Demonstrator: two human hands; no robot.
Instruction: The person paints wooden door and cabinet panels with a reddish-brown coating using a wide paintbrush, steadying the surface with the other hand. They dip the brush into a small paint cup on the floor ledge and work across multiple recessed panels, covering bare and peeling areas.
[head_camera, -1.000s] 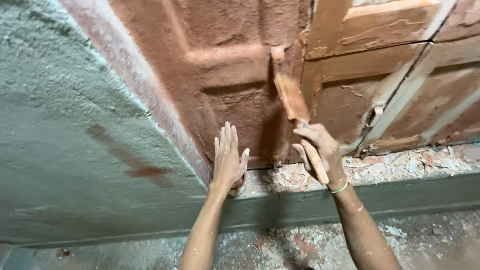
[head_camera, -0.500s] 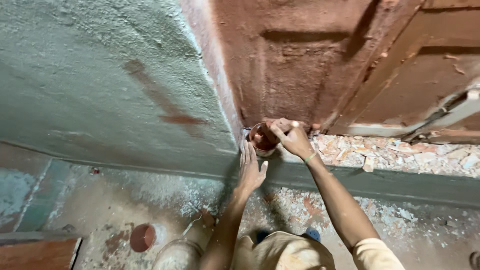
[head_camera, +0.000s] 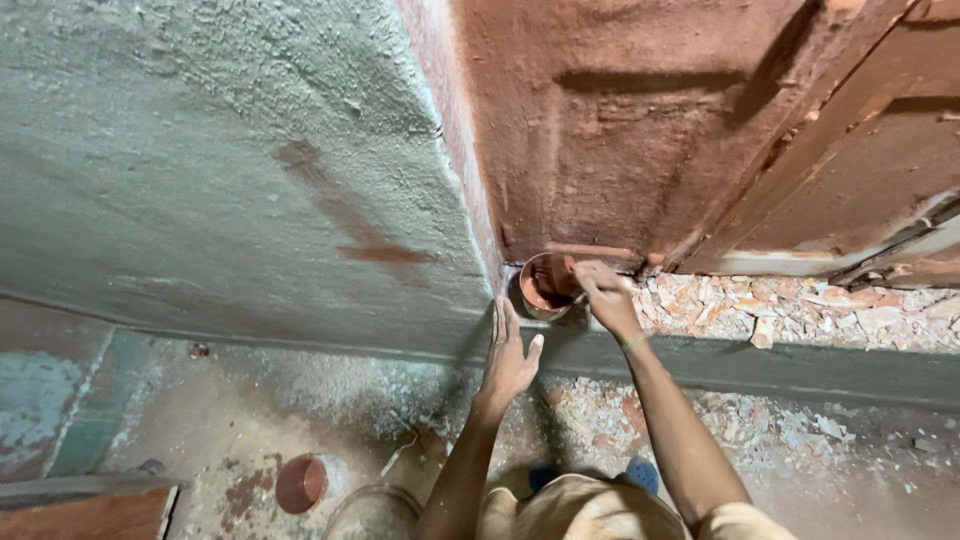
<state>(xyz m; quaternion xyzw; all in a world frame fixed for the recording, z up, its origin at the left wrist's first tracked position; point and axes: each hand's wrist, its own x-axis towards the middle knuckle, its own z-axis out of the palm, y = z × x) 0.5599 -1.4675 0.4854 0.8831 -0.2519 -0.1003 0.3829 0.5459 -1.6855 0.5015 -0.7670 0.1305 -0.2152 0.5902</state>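
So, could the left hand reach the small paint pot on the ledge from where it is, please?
Probably yes: the left hand lies flat on the step just below the paint pot, with nothing between them; the right hand is already at its rim.

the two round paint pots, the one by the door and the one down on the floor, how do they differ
The pot by the door sits up on the ledge at the foot of the brown door, with the right hand at its rim; the pot on the floor lies lower left, with no hand near it. The pot by the door looks larger in view, and the left hand rests flat just below it. Both are round and smeared with the same red-brown colour.
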